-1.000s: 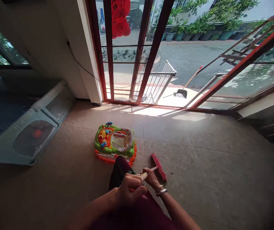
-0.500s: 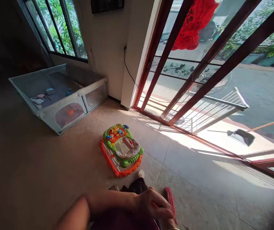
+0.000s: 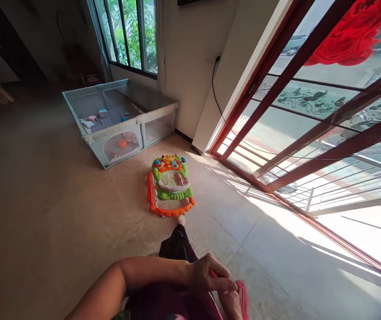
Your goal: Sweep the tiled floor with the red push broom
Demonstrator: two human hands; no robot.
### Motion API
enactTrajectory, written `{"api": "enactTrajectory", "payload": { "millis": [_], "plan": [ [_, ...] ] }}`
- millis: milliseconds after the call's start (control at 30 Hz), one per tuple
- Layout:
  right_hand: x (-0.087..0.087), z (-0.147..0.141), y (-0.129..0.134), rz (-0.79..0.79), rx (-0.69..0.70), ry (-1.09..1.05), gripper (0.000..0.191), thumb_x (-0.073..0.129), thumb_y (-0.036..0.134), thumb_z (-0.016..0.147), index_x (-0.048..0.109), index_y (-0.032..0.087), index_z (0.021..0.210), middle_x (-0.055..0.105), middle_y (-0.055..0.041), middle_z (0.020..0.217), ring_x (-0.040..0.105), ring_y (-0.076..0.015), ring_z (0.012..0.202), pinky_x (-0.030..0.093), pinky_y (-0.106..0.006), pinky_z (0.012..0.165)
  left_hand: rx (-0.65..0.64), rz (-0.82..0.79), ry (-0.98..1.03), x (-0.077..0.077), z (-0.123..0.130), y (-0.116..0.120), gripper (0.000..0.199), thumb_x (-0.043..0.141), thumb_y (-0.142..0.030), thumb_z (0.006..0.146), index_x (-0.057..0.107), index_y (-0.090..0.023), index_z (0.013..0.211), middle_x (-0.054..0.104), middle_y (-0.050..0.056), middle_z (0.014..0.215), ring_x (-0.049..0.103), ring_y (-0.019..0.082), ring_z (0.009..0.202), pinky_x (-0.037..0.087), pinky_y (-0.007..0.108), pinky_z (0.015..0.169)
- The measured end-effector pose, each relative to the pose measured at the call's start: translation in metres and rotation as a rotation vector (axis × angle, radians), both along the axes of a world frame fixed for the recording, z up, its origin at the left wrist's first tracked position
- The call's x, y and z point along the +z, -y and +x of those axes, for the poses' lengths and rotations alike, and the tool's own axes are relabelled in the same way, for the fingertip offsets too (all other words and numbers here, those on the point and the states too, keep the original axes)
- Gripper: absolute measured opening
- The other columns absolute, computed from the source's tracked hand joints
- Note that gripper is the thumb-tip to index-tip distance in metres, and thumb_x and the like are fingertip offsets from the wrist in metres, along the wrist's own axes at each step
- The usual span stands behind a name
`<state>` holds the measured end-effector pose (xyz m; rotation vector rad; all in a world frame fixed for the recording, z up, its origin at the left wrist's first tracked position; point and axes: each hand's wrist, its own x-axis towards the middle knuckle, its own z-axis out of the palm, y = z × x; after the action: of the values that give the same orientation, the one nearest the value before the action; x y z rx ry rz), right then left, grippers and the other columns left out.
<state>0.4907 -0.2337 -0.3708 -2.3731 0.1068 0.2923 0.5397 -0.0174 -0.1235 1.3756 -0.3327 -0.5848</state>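
My left hand (image 3: 206, 275) is closed around the handle of a red broom at the bottom of the view. My right hand (image 3: 230, 303) grips the same handle just below it, mostly cut off by the frame edge. The red broom head (image 3: 243, 298) shows beside my right hand, low over the tiled floor (image 3: 77, 213). My dark trouser leg and foot (image 3: 178, 238) reach forward toward a green and orange baby walker (image 3: 170, 184) standing on the floor ahead.
A grey mesh playpen (image 3: 120, 118) with small toys stands against the far wall under a window. Red-framed glass doors (image 3: 310, 133) run along the right, with a black cable (image 3: 220, 102) hanging beside them. Sunlight falls on the floor by the doors.
The view has swung left, away from the doorway toward the playpen. The broom head has dropped to the bottom edge, both hands still on the handle, and my foot has stepped nearer the walker.
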Motion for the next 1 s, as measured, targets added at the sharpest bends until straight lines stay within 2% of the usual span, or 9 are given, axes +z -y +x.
{"api": "enactTrajectory", "payload": {
  "millis": [133,233,333,433,600,700,800,900,1000],
  "plan": [
    [0.016,0.008,-0.003,0.02,0.031,-0.072,0.047,0.041,0.061,0.066,0.072,0.025,0.063,0.074,-0.0191,0.073,0.072,-0.0423,0.074,0.056,-0.049,0.064,0.076,-0.028,-0.114,0.021,0.002,-0.004,0.069,0.071,-0.081,0.061,0.045,-0.018,0.048,0.035,-0.007,0.045,0.038,0.007,0.051,0.036,0.025,0.055],
    [0.042,0.026,-0.022,0.015,0.136,-0.047,0.044,0.041,0.058,0.071,0.066,0.025,0.057,0.071,-0.0168,0.065,0.069,-0.036,0.062,0.049,-0.042,0.057,0.26,-0.114,-0.169,0.043,0.007,-0.02,0.069,0.076,-0.08,0.054,0.048,-0.017,0.054,0.04,-0.007,0.044,0.034,0.005,0.044,0.03,0.022,0.048],
    [0.074,0.052,-0.064,0.088,0.298,0.014,0.038,0.045,0.051,0.075,0.06,0.023,0.055,0.067,-0.0119,0.058,0.06,-0.0263,0.054,0.042,-0.034,0.053,0.45,-0.236,-0.033,0.074,0.006,-0.056,0.061,0.078,-0.068,0.066,0.05,-0.016,0.055,0.043,-0.005,0.042,0.036,0.006,0.041,0.03,0.022,0.047],
    [0.113,0.072,-0.121,0.227,0.517,0.063,0.025,0.05,0.038,0.073,0.056,0.02,0.057,0.064,-0.0073,0.058,0.054,-0.0189,0.055,0.036,-0.028,0.054,0.487,-0.259,0.203,0.123,-0.016,-0.099,0.051,0.07,-0.057,0.082,0.057,-0.015,0.057,0.046,-0.002,0.043,0.039,0.007,0.042,0.032,0.023,0.048],
    [0.171,0.083,-0.216,0.531,0.884,0.059,0.038,0.058,0.043,0.083,0.044,0.019,0.057,0.049,0.0003,0.052,0.041,-0.011,0.051,0.026,-0.024,0.053,0.521,0.186,0.399,0.22,-0.083,-0.122,0.048,0.062,-0.051,0.09,0.06,-0.019,0.054,0.047,0.0,0.048,0.05,0.012,0.055,0.042,0.028,0.061],
    [0.183,0.083,-0.261,0.736,0.982,0.138,0.051,0.057,0.055,0.091,0.042,0.019,0.058,0.045,0.0018,0.053,0.038,-0.0104,0.053,0.029,-0.024,0.055,0.347,0.483,0.367,0.246,-0.094,-0.099,0.049,0.053,-0.046,0.094,0.058,-0.021,0.052,0.045,-0.002,0.047,0.043,0.011,0.048,0.039,0.028,0.058],
    [0.165,0.091,-0.3,0.838,1.006,0.172,0.054,0.054,0.06,0.095,0.044,0.02,0.06,0.045,0.0017,0.057,0.04,-0.0119,0.057,0.033,-0.026,0.059,0.164,0.647,0.353,0.224,-0.06,-0.069,0.036,0.058,-0.03,0.088,0.054,-0.021,0.053,0.043,-0.004,0.048,0.036,0.009,0.045,0.033,0.027,0.054],
    [0.126,0.113,-0.328,0.811,0.962,0.106,0.053,0.055,0.058,0.095,0.041,0.021,0.06,0.044,0.0012,0.059,0.041,-0.0128,0.06,0.035,-0.027,0.062,0.021,0.738,0.316,0.16,0.001,-0.049,0.035,0.07,-0.024,0.075,0.045,-0.019,0.051,0.04,-0.006,0.047,0.035,0.009,0.047,0.028,0.026,0.052],
    [0.089,0.139,-0.332,0.794,0.899,0.043,0.047,0.053,0.049,0.096,0.037,0.022,0.061,0.04,0.0022,0.061,0.039,-0.0117,0.06,0.035,-0.025,0.062,-0.048,0.959,0.143,0.097,0.052,-0.04,0.042,0.075,-0.017,0.068,0.039,-0.018,0.047,0.032,-0.008,0.043,0.029,0.008,0.046,0.023,0.027,0.053]
  ]
}}
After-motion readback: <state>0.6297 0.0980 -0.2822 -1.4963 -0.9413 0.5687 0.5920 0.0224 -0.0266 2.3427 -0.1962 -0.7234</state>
